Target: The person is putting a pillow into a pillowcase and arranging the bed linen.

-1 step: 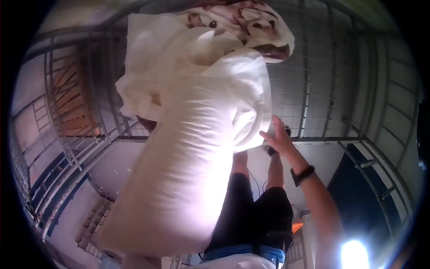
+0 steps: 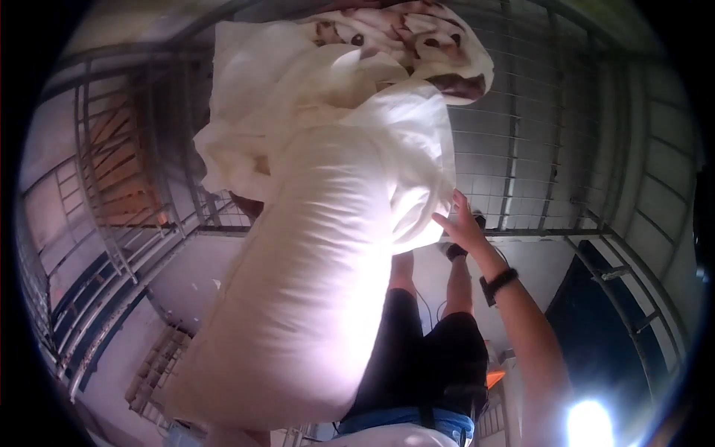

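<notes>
A long white pillow (image 2: pixel 298 283) stretches from the lower left up toward the middle, its side creased and brightly lit. Loose white cloth (image 2: pixel 421 164) is bunched at and around its far end. My right hand (image 2: pixel 468 227), with a dark band on the wrist, is at the right edge of this cloth, thumb and fingers apart; nothing shows in its grasp. Most of my left arm lies behind the pillow, with a bit of forearm (image 2: pixel 234 438) at the bottom edge. A small dark patch shows at the pillow's left side, but my left hand's fingers are hidden.
Beyond lies a cloth with a brown-and-cream animal-face print (image 2: pixel 439 48) on a wire-mesh bed frame (image 2: pixel 514 156). Metal bars (image 2: pixel 104 253) rise at the left, and more metal rails (image 2: pixel 629 298) stand before a dark blue panel at the right. A bright lamp (image 2: pixel 590 425) glows lower right.
The pillow and loose cloth sit very slightly farther right. My right hand stays beside the cloth's edge, fingers still apart.
</notes>
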`<state>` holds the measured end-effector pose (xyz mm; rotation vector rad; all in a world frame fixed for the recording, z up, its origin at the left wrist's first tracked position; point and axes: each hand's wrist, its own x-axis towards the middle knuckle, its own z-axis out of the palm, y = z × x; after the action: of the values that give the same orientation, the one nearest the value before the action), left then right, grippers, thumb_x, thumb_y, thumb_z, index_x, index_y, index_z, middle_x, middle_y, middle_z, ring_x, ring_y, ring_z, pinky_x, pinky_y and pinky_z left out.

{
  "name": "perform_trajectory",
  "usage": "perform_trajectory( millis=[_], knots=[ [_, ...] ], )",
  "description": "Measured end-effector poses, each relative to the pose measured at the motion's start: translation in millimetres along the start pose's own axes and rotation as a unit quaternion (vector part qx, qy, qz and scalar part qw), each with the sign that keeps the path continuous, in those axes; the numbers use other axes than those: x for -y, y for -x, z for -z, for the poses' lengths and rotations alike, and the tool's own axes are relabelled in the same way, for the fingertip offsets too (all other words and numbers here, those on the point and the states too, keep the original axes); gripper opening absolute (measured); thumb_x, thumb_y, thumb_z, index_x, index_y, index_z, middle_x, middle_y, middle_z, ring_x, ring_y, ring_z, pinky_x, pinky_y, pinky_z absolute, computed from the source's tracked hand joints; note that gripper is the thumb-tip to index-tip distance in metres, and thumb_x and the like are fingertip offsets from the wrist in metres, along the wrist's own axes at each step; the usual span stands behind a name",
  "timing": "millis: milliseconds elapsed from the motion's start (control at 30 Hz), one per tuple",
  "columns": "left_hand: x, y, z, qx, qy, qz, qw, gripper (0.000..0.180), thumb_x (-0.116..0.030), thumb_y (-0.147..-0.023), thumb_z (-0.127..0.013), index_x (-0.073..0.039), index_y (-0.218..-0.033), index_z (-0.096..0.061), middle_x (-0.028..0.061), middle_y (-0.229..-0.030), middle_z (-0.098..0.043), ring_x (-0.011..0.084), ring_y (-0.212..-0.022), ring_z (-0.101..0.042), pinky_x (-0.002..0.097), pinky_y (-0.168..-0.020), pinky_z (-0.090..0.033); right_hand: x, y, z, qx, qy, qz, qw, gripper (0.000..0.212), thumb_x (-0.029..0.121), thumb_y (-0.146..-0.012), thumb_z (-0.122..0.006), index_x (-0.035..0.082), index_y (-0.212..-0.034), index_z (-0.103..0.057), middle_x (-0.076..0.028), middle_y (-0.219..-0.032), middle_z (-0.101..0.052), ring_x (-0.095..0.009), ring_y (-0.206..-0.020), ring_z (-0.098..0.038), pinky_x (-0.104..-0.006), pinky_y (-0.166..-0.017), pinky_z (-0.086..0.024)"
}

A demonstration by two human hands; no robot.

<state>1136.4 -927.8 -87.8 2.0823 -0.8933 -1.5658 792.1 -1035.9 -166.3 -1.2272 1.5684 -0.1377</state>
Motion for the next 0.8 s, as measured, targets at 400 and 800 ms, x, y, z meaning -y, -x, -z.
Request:
perform_trajectory(
  millis=[400, 800],
  knots=[
    [24.5, 42.4, 12.3, 0.022, -0.033, 0.038, 0.999, 0.042, -0.017, -0.094, -0.048, -0.006, -0.134, -0.04, 0.0148, -0.136, -0.042, 0.0271, -0.13, -0.035, 0.0399, -0.107, -0.029, 137.8, 92.5, 3.6, 0.19, 0.019, 0.169, 0.967, 0.032, 0.016, -0.092, -0.053, -0.001, -0.119, -0.055, -0.015, -0.063, -0.053, -0.032, -0.059, -0.055, -0.0427, -0.054, -0.044],
    [75.3, 127.4, -10.1, 0.047, -0.099, 0.027, 0.994, 0.044, -0.015, -0.093, -0.049, -0.006, -0.135, -0.04, 0.0151, -0.137, -0.041, 0.0281, -0.131, -0.034, 0.0394, -0.107, -0.029, 203.3, 268.9, -3.7, 0.076, -0.021, 0.546, 0.834, 0.023, 0.019, -0.075, -0.057, 0.01, -0.096, -0.054, -0.001, -0.073, -0.051, -0.016, -0.055, -0.054, -0.0328, -0.049, -0.045]
  ],
)
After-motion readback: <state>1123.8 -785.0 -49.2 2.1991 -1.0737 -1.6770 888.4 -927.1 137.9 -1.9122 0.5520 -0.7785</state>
